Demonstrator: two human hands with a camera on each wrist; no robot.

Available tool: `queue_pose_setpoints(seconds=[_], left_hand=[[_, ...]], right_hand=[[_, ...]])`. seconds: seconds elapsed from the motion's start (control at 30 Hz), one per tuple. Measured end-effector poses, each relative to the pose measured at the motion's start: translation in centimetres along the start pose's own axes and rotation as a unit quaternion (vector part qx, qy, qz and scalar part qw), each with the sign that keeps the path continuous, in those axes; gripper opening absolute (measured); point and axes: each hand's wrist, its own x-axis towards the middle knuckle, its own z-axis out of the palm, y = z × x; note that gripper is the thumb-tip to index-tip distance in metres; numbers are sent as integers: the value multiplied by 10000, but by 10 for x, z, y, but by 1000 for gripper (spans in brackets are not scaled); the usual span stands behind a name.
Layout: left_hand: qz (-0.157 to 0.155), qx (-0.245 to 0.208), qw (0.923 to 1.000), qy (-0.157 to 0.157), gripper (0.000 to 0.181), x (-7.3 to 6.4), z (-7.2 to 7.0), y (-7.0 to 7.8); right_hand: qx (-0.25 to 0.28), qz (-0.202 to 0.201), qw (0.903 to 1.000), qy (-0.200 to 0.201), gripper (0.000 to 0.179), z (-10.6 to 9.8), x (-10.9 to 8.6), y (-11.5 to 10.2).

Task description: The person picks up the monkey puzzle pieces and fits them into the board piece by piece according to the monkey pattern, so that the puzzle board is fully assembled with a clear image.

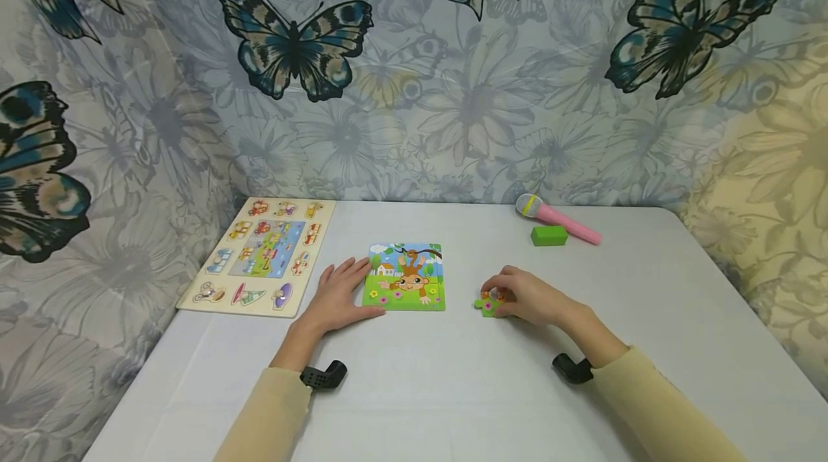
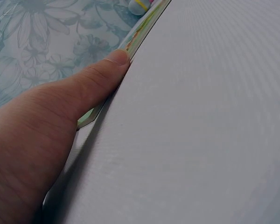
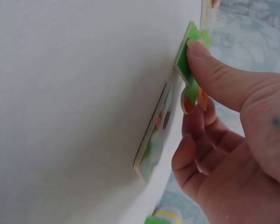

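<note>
A square monkey jigsaw puzzle point(image 1: 411, 271) lies on the white table. Along its left side spreads my left hand point(image 1: 338, 298), fingers extended and the thumb lying at the puzzle's lower left corner. In the left wrist view, that thumb point(image 2: 102, 77) rests against the edge of the puzzle point(image 2: 142, 35). To the right, my right hand point(image 1: 533, 294) pinches a small green puzzle piece point(image 1: 487, 306). The right wrist view shows this piece point(image 3: 189, 70) tilted, gripped between thumb and fingers. Below the hand, another puzzle piece point(image 3: 154, 135) lies flat, hidden in the head view.
A wooden peg board point(image 1: 216, 286) with vehicle and toy pictures lies at the back left. At the back right are a pink toy microphone point(image 1: 569, 223) and a green block point(image 1: 549, 236). Butterfly-patterned fabric point(image 1: 479, 110) rises behind the table.
</note>
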Motion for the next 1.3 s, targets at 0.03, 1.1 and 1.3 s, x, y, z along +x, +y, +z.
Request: queue_pose_setpoints(seconds=[0.03,1.1,1.3], left_hand=[[-7,12,10000,-13,99,0,0,0],[32,-14,10000,-16,99,1,1,0],[10,-9,10000,4,98,0,0,0]], right_hand=[[18,3,10000,-4,30,0,0,0],[1268,-288,9906,-414,23,6,70,-25],[1054,-345,9928,-451,23,13,90,-36]])
